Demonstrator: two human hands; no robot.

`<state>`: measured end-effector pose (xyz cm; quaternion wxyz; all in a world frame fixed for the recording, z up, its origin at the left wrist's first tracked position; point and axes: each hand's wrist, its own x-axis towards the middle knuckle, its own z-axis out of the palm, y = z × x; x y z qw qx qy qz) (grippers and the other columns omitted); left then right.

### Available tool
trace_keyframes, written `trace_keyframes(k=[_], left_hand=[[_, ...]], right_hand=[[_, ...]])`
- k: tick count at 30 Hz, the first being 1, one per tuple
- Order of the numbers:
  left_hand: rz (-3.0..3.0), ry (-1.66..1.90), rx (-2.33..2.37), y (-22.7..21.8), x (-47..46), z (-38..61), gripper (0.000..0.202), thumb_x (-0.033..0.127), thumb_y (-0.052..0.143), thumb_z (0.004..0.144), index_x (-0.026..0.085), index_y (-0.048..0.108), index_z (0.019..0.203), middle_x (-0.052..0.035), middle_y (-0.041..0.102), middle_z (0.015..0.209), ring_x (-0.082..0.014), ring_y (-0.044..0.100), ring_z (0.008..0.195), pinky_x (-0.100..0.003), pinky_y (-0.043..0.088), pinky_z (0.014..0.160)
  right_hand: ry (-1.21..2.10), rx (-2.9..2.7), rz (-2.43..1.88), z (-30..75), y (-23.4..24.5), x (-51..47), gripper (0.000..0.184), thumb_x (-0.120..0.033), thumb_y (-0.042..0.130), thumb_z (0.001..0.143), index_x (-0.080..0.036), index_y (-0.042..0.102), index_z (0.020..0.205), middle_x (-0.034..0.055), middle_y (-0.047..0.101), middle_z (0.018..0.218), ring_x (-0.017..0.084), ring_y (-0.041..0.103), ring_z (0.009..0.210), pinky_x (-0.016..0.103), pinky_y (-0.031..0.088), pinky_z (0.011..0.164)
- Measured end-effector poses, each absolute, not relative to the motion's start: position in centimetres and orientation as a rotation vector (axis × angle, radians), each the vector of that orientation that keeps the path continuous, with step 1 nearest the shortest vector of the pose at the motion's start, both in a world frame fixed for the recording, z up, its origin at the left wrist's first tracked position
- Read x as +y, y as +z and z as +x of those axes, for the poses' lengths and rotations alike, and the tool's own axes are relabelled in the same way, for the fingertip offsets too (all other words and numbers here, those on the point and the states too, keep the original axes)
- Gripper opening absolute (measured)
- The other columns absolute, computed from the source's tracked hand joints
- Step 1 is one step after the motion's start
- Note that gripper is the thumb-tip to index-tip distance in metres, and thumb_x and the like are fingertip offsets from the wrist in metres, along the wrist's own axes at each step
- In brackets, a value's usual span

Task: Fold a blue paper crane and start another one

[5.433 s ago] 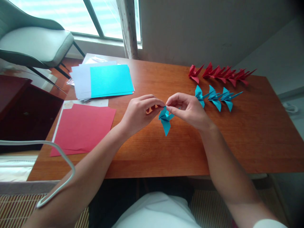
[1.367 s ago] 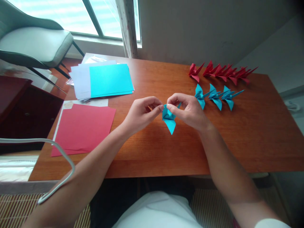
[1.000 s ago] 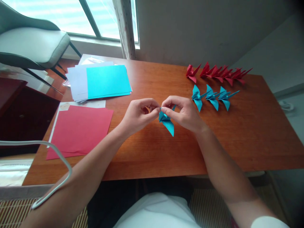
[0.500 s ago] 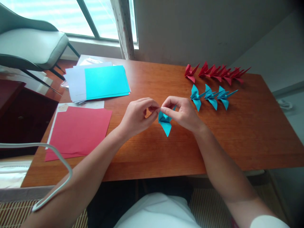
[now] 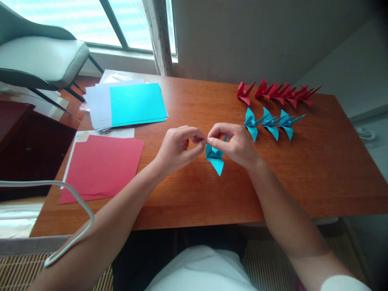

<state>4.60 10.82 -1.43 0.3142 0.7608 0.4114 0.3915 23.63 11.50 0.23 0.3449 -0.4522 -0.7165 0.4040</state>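
Observation:
A blue origami crane (image 5: 217, 163) is held over the table near its front middle, one pointed wing hanging toward me. My right hand (image 5: 235, 143) pinches it at the upper left between thumb and forefinger, covering part of its top. My left hand (image 5: 183, 147) is closed in a pinch at the same small tip, its fingertips meeting those of the right. The exact bit of paper between the fingers is too small to make out. To the right, three finished blue cranes (image 5: 268, 123) stand in a row, with several red cranes (image 5: 277, 93) behind them.
Red paper sheets (image 5: 104, 167) lie at the table's left. Behind them is a pile of white sheets topped with blue paper (image 5: 138, 103). A white cable (image 5: 83, 206) crosses by my left forearm. A chair (image 5: 45, 56) stands beyond the table (image 5: 188, 202), near the window.
The crane has swung slightly, its hanging wing now pointing further right. My left thumb and forefinger have shifted a little at the tip. Both hands stay almost in place.

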Motion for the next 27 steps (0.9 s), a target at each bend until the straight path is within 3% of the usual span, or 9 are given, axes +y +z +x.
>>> trace_keyframes(k=[6,11,21,27], left_hand=[[1.879,1.050,1.114,-1.14,10.95,4.49,0.012,0.019,0.060,0.082,0.014,0.070,0.076,-0.0014,0.067,0.068,-0.0096,0.053,0.058,-0.021,0.037,0.052],[1.788,1.033,1.077,-1.14,10.98,4.56,0.020,0.029,0.062,0.088,0.014,0.070,0.078,-0.0027,0.067,0.069,-0.0094,0.052,0.058,-0.020,0.036,0.049],[1.784,1.016,1.074,-1.94,11.09,4.63,0.013,0.023,0.063,0.084,0.014,0.070,0.078,-0.0004,0.064,0.065,-0.0084,0.050,0.057,-0.018,0.036,0.049],[1.752,1.047,1.121,-1.84,11.24,4.52,0.014,0.023,0.061,0.083,0.014,0.068,0.075,-0.0026,0.069,0.069,-0.0107,0.057,0.060,-0.020,0.040,0.052]], right_hand=[[1.147,-1.722,-1.210,24.19,-0.06,11.80,0.014,-0.026,0.066,0.080,-0.019,0.063,0.069,-0.0013,0.061,0.066,0.014,0.053,0.065,0.028,0.041,0.060],[1.147,-1.761,-1.252,24.32,-0.10,11.90,0.016,-0.031,0.068,0.082,-0.019,0.066,0.071,0.0002,0.065,0.069,0.015,0.055,0.066,0.029,0.041,0.060],[1.090,-1.868,-1.246,24.11,-0.22,11.92,0.016,-0.032,0.067,0.084,-0.018,0.068,0.076,0.0005,0.068,0.073,0.015,0.057,0.068,0.029,0.042,0.064],[1.110,-1.814,-1.239,24.22,-0.59,12.15,0.016,-0.031,0.067,0.084,-0.018,0.068,0.076,0.0010,0.068,0.073,0.015,0.058,0.069,0.029,0.043,0.063]])
